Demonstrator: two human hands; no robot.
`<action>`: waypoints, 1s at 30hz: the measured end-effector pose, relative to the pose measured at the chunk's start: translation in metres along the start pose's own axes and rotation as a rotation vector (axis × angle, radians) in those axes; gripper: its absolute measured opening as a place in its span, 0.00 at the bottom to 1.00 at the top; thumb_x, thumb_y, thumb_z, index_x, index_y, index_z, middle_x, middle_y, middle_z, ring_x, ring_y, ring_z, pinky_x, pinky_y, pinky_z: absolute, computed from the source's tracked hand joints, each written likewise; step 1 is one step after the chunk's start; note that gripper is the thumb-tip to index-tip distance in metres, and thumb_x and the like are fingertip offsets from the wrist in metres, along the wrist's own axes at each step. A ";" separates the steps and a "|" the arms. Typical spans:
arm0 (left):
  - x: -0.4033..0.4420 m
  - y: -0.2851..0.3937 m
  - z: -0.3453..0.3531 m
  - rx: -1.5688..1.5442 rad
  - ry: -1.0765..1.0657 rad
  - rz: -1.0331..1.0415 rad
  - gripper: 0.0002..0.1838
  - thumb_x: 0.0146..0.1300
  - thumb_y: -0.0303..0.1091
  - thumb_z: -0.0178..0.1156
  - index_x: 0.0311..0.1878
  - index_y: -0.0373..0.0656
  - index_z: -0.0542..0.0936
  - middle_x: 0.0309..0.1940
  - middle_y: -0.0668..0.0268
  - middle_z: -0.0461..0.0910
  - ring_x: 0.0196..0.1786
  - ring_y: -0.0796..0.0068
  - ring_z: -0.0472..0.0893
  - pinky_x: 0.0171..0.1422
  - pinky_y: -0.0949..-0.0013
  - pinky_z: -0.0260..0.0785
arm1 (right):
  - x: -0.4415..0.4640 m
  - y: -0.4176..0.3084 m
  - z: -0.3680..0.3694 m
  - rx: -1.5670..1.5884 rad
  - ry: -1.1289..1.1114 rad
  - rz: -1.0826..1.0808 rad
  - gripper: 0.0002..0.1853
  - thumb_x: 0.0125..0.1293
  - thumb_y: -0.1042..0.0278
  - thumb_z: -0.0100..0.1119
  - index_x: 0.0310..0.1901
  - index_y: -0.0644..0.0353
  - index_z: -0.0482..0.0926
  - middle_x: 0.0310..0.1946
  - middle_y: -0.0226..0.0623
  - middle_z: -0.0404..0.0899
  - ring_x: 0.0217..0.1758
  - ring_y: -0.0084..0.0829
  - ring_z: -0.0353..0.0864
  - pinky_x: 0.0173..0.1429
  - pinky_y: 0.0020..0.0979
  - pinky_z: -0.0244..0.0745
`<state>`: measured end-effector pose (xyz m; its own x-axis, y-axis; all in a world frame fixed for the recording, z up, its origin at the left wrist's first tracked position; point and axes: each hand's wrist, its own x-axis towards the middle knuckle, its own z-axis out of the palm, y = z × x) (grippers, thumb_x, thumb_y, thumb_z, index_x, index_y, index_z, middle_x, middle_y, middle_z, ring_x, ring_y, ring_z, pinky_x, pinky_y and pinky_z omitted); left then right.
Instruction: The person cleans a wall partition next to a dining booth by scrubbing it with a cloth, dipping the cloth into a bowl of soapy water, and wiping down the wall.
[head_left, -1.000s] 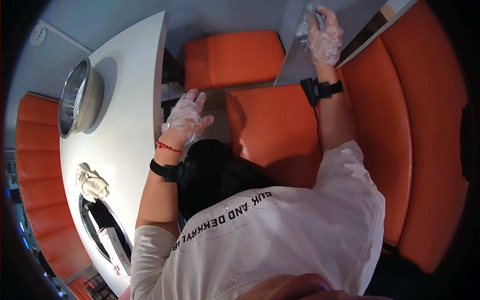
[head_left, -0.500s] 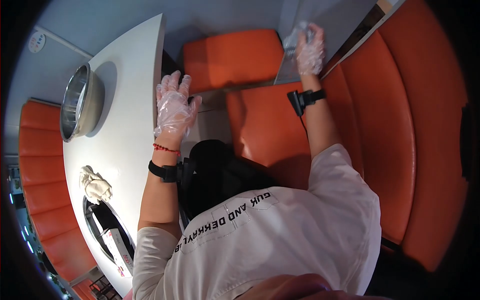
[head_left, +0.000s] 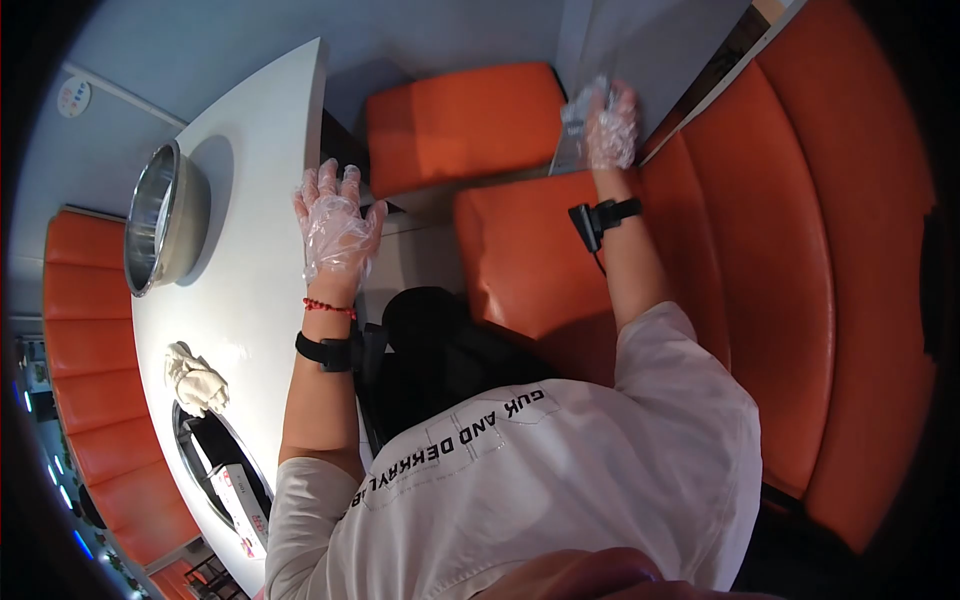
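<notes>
My left hand [head_left: 335, 230], in a clear plastic glove, rests at the edge of the white table [head_left: 265, 200] with its fingers stretched out and holding nothing. My right hand [head_left: 612, 130], gloved the same way, is up against the grey wall panel [head_left: 665, 60] beyond the orange bench seat. Its fingers are curled round a crumpled greyish wad [head_left: 580, 112]; whether that is cloth or plastic film I cannot tell.
A steel bowl [head_left: 165, 220] stands on the table. Nearer me lie a cream cloth [head_left: 195, 380] and a white box [head_left: 240, 508] beside a round dark opening [head_left: 200, 450]. Orange seats [head_left: 465, 125] fill the corner, and an orange backrest [head_left: 770, 230] curves along my right.
My right hand has moved down and slightly left along the panel, still with the wad. My left hand has slid a little towards me and left on the table edge.
</notes>
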<state>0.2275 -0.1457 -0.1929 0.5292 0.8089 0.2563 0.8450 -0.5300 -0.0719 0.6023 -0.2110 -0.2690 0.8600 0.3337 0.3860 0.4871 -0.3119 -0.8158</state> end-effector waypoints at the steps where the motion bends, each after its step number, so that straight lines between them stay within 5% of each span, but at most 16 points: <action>1: -0.001 0.000 0.001 -0.006 0.002 0.000 0.31 0.65 0.46 0.67 0.70 0.48 0.76 0.75 0.54 0.67 0.80 0.45 0.59 0.83 0.40 0.45 | 0.008 -0.040 -0.019 0.031 0.031 0.018 0.23 0.71 0.50 0.61 0.60 0.56 0.75 0.54 0.55 0.81 0.57 0.58 0.82 0.61 0.51 0.76; 4: 0.000 0.002 -0.002 0.019 -0.026 -0.006 0.32 0.65 0.47 0.66 0.71 0.49 0.76 0.76 0.53 0.66 0.80 0.45 0.59 0.83 0.40 0.45 | 0.022 -0.089 -0.041 0.037 0.040 0.016 0.21 0.71 0.49 0.58 0.60 0.49 0.74 0.52 0.56 0.83 0.58 0.58 0.81 0.59 0.53 0.77; 8: 0.002 0.004 -0.003 0.039 -0.042 -0.002 0.32 0.65 0.49 0.65 0.71 0.49 0.75 0.76 0.54 0.66 0.80 0.45 0.59 0.83 0.39 0.45 | 0.004 0.001 0.010 -0.002 0.092 -0.084 0.20 0.72 0.52 0.59 0.59 0.53 0.75 0.53 0.55 0.82 0.56 0.59 0.81 0.58 0.52 0.77; 11: 0.003 0.006 -0.003 0.055 -0.044 0.011 0.32 0.66 0.49 0.65 0.71 0.49 0.75 0.76 0.54 0.67 0.80 0.45 0.59 0.82 0.38 0.45 | -0.024 0.054 0.022 -0.141 -0.169 0.189 0.20 0.72 0.52 0.59 0.59 0.52 0.75 0.52 0.55 0.82 0.58 0.58 0.81 0.58 0.52 0.78; 14: 0.004 0.003 -0.002 0.054 -0.049 0.011 0.32 0.66 0.50 0.65 0.71 0.49 0.76 0.75 0.54 0.67 0.80 0.45 0.59 0.82 0.38 0.45 | -0.017 0.078 0.029 -0.252 -0.304 0.180 0.21 0.72 0.51 0.58 0.61 0.52 0.73 0.55 0.58 0.80 0.59 0.60 0.80 0.59 0.52 0.78; 17: 0.002 0.002 0.001 0.049 -0.046 0.014 0.31 0.66 0.50 0.65 0.70 0.49 0.76 0.75 0.54 0.68 0.80 0.45 0.59 0.82 0.38 0.45 | -0.017 0.018 0.008 -0.025 -0.013 -0.003 0.23 0.74 0.50 0.54 0.65 0.48 0.70 0.49 0.60 0.82 0.53 0.59 0.84 0.58 0.54 0.77; 20: 0.001 0.003 0.001 0.051 -0.028 0.033 0.31 0.66 0.50 0.65 0.70 0.49 0.76 0.75 0.54 0.68 0.79 0.44 0.60 0.82 0.38 0.45 | -0.022 -0.056 -0.024 -0.008 -0.034 0.066 0.24 0.73 0.50 0.54 0.66 0.49 0.69 0.52 0.60 0.81 0.55 0.61 0.83 0.58 0.54 0.77; 27: -0.002 0.000 -0.001 0.036 -0.043 0.048 0.32 0.65 0.52 0.65 0.70 0.48 0.77 0.74 0.53 0.68 0.79 0.43 0.60 0.82 0.38 0.45 | -0.063 0.058 0.067 0.000 -0.118 0.669 0.22 0.72 0.62 0.54 0.65 0.53 0.68 0.52 0.55 0.82 0.54 0.55 0.84 0.56 0.49 0.80; 30: 0.012 0.001 0.001 0.019 0.001 0.051 0.32 0.65 0.51 0.65 0.70 0.48 0.77 0.74 0.52 0.69 0.79 0.43 0.60 0.82 0.39 0.45 | -0.063 0.069 0.067 0.144 -0.150 0.753 0.21 0.71 0.64 0.55 0.63 0.57 0.69 0.52 0.54 0.82 0.53 0.53 0.85 0.55 0.48 0.81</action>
<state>0.2347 -0.1367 -0.1906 0.5711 0.7809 0.2531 0.8185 -0.5653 -0.1028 0.5716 -0.1933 -0.3784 0.9164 0.1981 -0.3478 -0.2530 -0.3867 -0.8868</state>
